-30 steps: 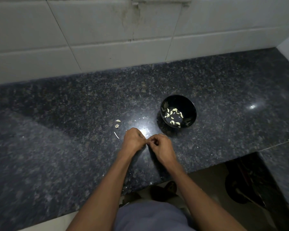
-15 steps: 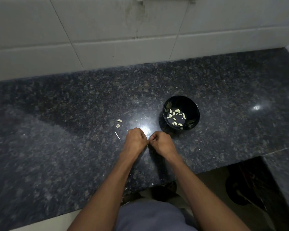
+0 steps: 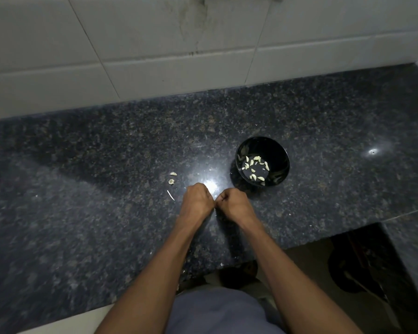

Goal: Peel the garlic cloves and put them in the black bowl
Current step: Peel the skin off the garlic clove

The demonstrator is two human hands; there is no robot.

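Observation:
The black bowl [image 3: 279,150] stands on the dark granite counter, right of centre, with several peeled garlic cloves [image 3: 255,168] lying in it. Just in front and to the left of it, my left hand [image 3: 195,201] and my right hand [image 3: 234,204] meet knuckle to knuckle, fingers curled inward. Their fingertips pinch something small between them; it is hidden, so I cannot see the clove itself. Two pale garlic pieces [image 3: 171,178] and a thin sliver of skin [image 3: 170,195] lie on the counter left of my left hand.
A white tiled wall [image 3: 179,56] backs the granite counter [image 3: 82,189]. The counter's front edge runs below my forearms, with a cut-out at the lower right where dark objects [image 3: 352,268] sit on the floor. Small skin flakes dot the counter.
My two hands stay pressed together over the same spot, with only slight finger motion. The view has shifted a little; the bowl and loose pieces have not moved.

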